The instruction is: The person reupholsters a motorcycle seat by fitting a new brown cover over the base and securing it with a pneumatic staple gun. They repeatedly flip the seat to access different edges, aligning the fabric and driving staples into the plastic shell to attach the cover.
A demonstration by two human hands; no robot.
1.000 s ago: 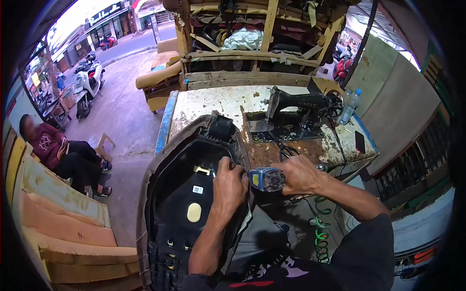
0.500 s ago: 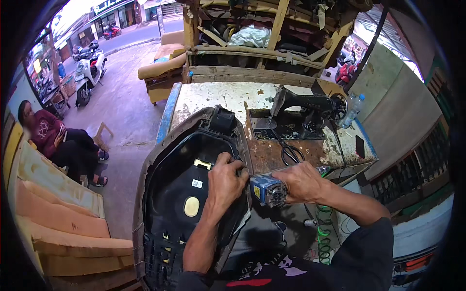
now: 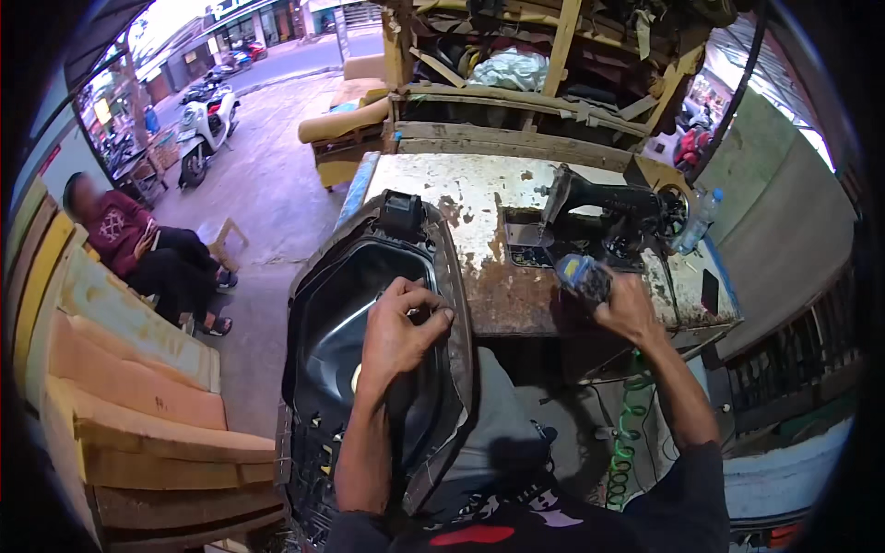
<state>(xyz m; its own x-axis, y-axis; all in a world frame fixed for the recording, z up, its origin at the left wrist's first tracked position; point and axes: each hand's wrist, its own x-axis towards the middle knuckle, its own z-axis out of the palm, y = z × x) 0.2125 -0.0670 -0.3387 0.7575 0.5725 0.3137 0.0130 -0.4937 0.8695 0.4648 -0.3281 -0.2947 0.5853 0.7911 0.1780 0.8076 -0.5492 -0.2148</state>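
Note:
An upturned black motorcycle seat base (image 3: 323,355), edged with dark stapled cover material (image 3: 452,387), leans against the bench's front left. My left hand (image 3: 401,332) is over its upper inner part, fingers curled and thumb toward the right edge; what they grip is hidden. In my right hand (image 3: 627,304) is a blue and black staple gun (image 3: 581,276), raised over the worn benchtop (image 3: 498,304), just in front of a black sewing machine (image 3: 608,198). A green coiled hose (image 3: 627,433) hangs below that hand.
A seated person (image 3: 138,240) is at left behind wooden-framed sofa parts (image 3: 138,378). Behind the bench stand a cluttered wooden rack (image 3: 516,115) and an armchair (image 3: 341,134). A bottle (image 3: 701,221) and phone (image 3: 710,290) lie at the bench's right. A scooter (image 3: 198,138) stands outside.
My right hand has lifted the staple gun away from the seat's right edge, up and rightward. My left hand has shifted slightly left off that edge. The view has shifted a little.

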